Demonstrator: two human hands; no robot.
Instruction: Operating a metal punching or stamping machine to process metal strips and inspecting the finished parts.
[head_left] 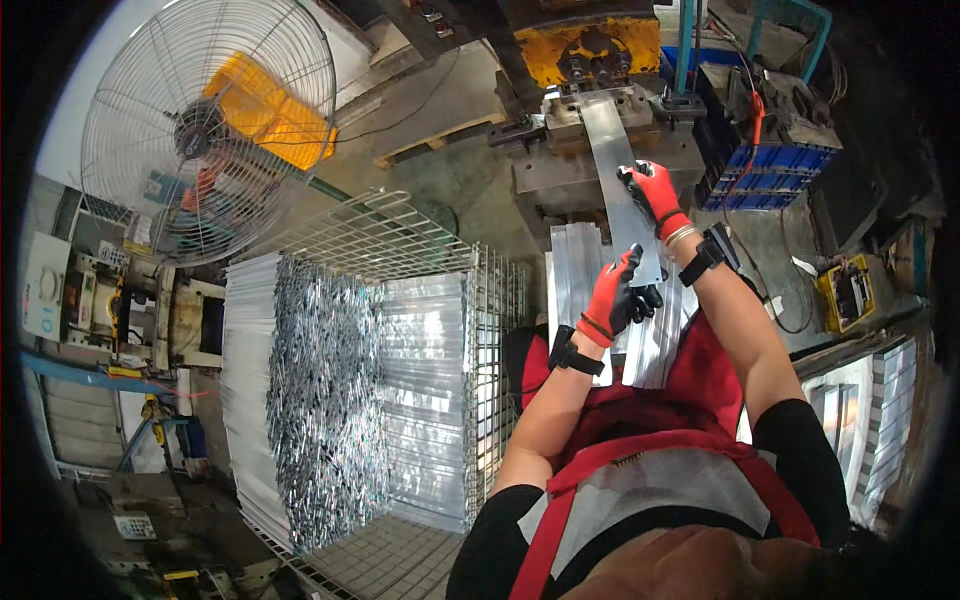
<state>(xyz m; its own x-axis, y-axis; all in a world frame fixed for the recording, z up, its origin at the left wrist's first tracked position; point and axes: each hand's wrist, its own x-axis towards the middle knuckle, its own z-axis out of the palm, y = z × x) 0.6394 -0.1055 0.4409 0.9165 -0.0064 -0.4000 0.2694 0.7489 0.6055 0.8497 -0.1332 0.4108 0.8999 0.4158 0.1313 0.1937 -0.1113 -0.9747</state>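
A long, flat metal strip (610, 150) runs from the press die (640, 120) back toward my body. My left hand (614, 298), in a red glove with black fingers, is closed on the strip's near end. Farther up, my right hand (655, 198), gloved the same way, grips the strip's right edge with its thumb on top. The strip's far end rests in the die. Below the held strip, a pile of similar metal strips (575, 262) lies at my lap, partly hidden by my left hand and the held strip.
On my left stands a wire mesh cage (495, 350) filled with stacked metal strips (425, 390). Beyond it is a large caged fan (205, 135). Blue crates (770, 175) with an orange-handled cable sit right of the press. A yellow box (846, 294) is farther right.
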